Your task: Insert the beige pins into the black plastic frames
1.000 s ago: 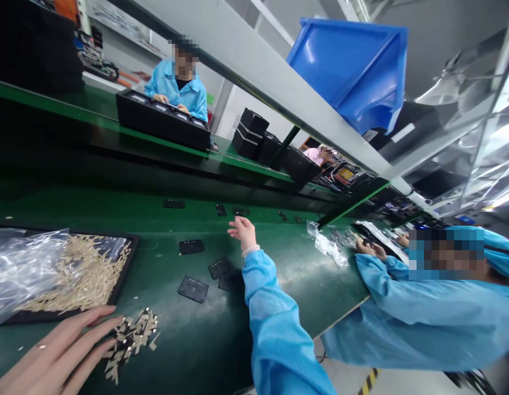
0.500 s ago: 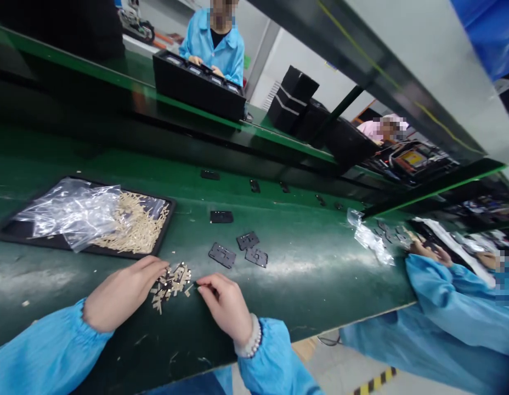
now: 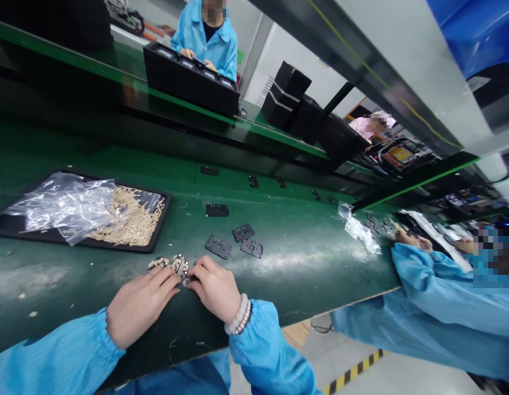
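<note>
A small pile of beige and black flat pieces [image 3: 178,264] lies on the green workbench before me, partly hidden by my fingers. My left hand [image 3: 145,299] rests at the pile's near side, palm down, fingers stretched out and holding nothing. At the pile's right side is my right hand [image 3: 215,288], wearing beaded bracelets. Its thumb and forefinger are pinched together at a small pale piece [image 3: 185,281], whose exact kind I cannot make out. Beyond my right hand lie several thin black plates with cut-outs, among them a near plate [image 3: 218,247] and a single darker plate [image 3: 217,210].
At the left, a black tray [image 3: 150,244] holds beige strips [image 3: 133,225] and clear plastic bags [image 3: 69,206]. More black parts [image 3: 253,181] line the back of the bench. Co-workers in blue sleeves [image 3: 427,280] sit at the right and stand across the shelf. A black box [image 3: 191,82] stands on it.
My left hand has slid right and toward me, over the pile's near edge. My right hand has come left to the pile, which now looks more gathered. The camera view has shifted slightly.
</note>
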### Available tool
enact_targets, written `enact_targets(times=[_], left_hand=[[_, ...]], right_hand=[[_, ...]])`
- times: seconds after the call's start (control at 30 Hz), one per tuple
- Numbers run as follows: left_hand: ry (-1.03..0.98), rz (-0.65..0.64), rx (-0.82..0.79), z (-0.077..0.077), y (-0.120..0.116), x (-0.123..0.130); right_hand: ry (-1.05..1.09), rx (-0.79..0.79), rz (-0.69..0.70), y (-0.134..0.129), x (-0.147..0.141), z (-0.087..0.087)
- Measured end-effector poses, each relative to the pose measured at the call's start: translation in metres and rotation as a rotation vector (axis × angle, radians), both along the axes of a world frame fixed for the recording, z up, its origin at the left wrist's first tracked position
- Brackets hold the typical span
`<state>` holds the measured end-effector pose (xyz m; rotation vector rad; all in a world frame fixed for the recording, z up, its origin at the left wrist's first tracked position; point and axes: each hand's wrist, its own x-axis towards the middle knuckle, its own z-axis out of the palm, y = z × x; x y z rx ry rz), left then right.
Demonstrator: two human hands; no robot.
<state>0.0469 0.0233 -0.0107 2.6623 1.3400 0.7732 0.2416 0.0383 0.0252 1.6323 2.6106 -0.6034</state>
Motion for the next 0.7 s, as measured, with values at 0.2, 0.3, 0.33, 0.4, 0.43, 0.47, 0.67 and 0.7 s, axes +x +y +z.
enact_targets(times=[0.2,0.3,0.33,0.4,0.43,0.47,0.67,0.7], left_hand=[[-0.109,0.049,-0.034,0.004,-0.005,-0.003],[-0.243,0.119,-0.183,0.005,-0.012,-0.004],[-0.277,0.147,-0.232,0.004,-0.015,-0.003],[-0.316,0.2,-0.275,0.002,-0.021,-0.001],[-0.318,0.218,-0.269,0.002,-0.024,0.001],[-0.309,0.231,-0.248,0.002,-0.026,0.003],[-0.221,0.263,-0.202,0.005,-0.027,0.006],[-0.229,0.265,-0.229,0.005,-0.026,0.005]], right_hand=[[-0.059,0.066,0.063,-0.002,-0.001,-0.006],[-0.048,0.087,0.038,-0.006,-0.002,-0.008],[-0.037,0.093,0.014,-0.009,-0.002,-0.009],[0.018,0.112,-0.061,-0.014,-0.002,-0.011],[0.055,0.125,-0.104,-0.017,-0.002,-0.012],[0.092,0.136,-0.14,-0.019,-0.002,-0.013],[0.06,0.106,-0.087,-0.017,-0.002,-0.013],[0.033,0.101,-0.062,-0.017,-0.002,-0.013]])
